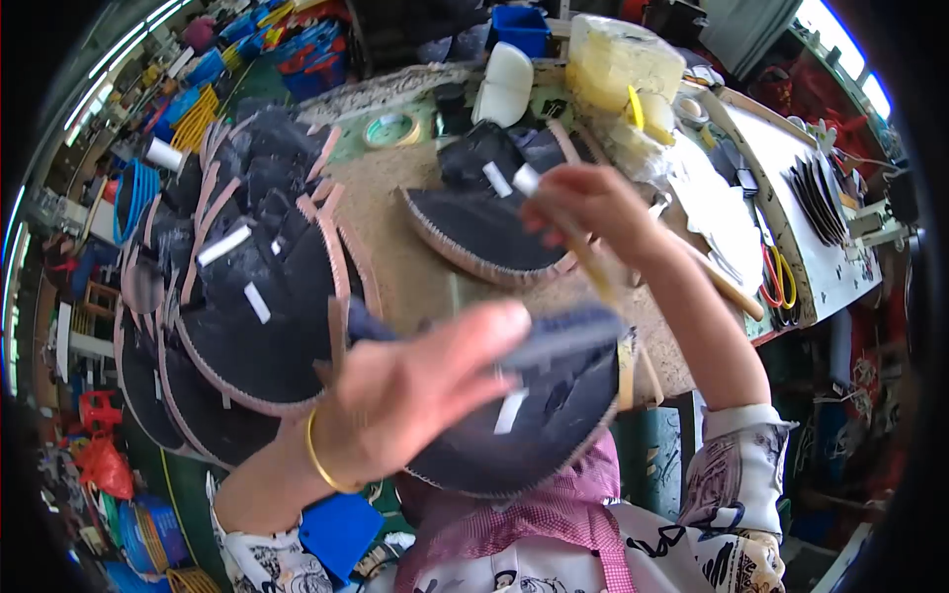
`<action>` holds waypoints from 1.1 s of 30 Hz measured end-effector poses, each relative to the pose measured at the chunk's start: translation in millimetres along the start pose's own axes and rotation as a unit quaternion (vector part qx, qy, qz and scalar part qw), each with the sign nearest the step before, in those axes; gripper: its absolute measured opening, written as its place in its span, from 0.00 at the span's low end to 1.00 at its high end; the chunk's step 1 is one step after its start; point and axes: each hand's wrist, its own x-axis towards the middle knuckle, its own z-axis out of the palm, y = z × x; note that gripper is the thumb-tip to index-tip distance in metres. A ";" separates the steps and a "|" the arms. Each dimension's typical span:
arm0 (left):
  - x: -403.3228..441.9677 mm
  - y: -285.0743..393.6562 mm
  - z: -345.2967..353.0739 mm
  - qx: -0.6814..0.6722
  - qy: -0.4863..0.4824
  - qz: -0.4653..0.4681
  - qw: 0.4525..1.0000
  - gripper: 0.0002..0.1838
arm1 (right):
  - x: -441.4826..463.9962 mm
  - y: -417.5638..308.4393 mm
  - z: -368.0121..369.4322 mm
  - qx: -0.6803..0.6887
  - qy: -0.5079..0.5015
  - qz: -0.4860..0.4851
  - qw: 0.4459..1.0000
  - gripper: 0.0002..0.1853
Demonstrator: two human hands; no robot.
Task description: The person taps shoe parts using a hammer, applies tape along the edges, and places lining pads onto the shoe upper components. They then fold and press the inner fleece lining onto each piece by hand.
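My left hand, blurred by motion, reaches over a black curved panel with its fingers stretched out and apart. That panel lies at the table's near edge in front of my apron and carries a white strip. A raised, folded dark edge shows beyond my fingers. Above the table my right hand is closed around a thin tan stick that looks like a brush; a white end shows at the fingers. Behind it lies another black panel with stitched pink edging.
Several black panels with pink edging are piled at the left. A tape roll, a cloudy plastic tub and a blue bin stand at the back. Scissors and a white side table are on the right.
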 end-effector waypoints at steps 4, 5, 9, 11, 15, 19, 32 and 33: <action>-31.7 -63.8 39.8 -0.234 0.089 -0.189 0.949 0.30 | -49.1 -23.0 -2.4 0.111 0.037 -0.100 0.988 0.12; -35.3 -67.6 44.4 -0.183 0.120 -0.137 0.966 0.28 | -55.5 -23.3 5.6 0.085 0.036 -0.111 0.989 0.12; 0.7 -68.8 38.3 -0.072 0.235 0.081 0.966 0.25 | -58.5 -45.9 -9.5 0.137 0.069 -0.141 0.978 0.13; 26.3 -79.4 31.8 -0.018 0.263 0.113 0.958 0.25 | -52.3 -53.7 -26.3 0.159 0.112 -0.210 0.958 0.13; 31.7 -122.9 53.8 -0.103 0.158 -0.029 0.982 0.29 | -7.3 -33.1 -26.4 0.037 0.095 -0.168 0.981 0.13; 13.3 -109.7 48.6 0.021 0.022 0.070 0.997 0.25 | 25.0 -22.9 -33.4 0.025 -0.019 -0.098 0.995 0.13; -5.1 -6.9 18.2 -0.177 0.046 -0.131 0.974 0.38 | 19.9 -16.1 -9.8 -0.035 -0.008 -0.090 0.995 0.15; -17.2 -16.0 32.8 -0.280 0.042 -0.232 0.930 0.32 | 11.6 -14.3 -22.5 0.075 0.018 -0.141 0.987 0.17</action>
